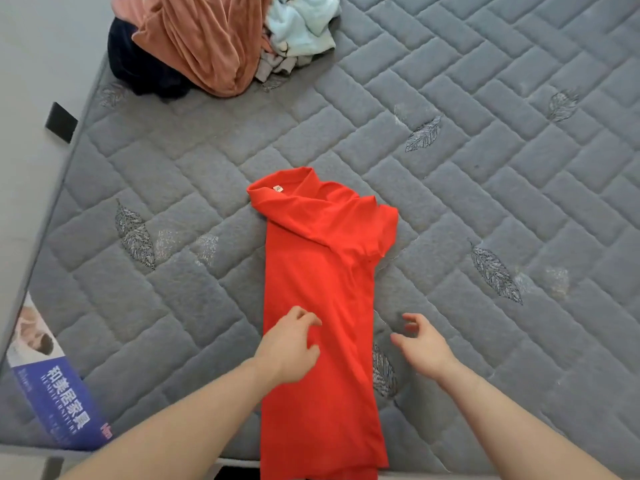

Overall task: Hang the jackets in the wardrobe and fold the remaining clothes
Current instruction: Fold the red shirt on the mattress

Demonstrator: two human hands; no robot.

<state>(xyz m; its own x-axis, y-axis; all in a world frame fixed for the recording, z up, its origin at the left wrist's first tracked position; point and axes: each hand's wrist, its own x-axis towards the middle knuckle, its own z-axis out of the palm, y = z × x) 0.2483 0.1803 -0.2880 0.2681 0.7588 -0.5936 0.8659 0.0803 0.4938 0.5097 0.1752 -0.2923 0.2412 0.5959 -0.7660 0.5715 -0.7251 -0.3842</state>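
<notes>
Folding step: the bright red cotton t-shirt [322, 306], sides already folded into a long strip on the grey quilted mattress [485, 168], lies under your left hand [289, 348], fingers loosely curled, resting on cloth. Your right hand [424, 344] hovers released just beside it. Next likely: fold hem toward collar.

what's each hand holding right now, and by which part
Nothing is gripped. The left hand rests with loosely bent fingers on the red shirt near its left folded edge; the right hand hovers open beside it, over the mattress.
</notes>
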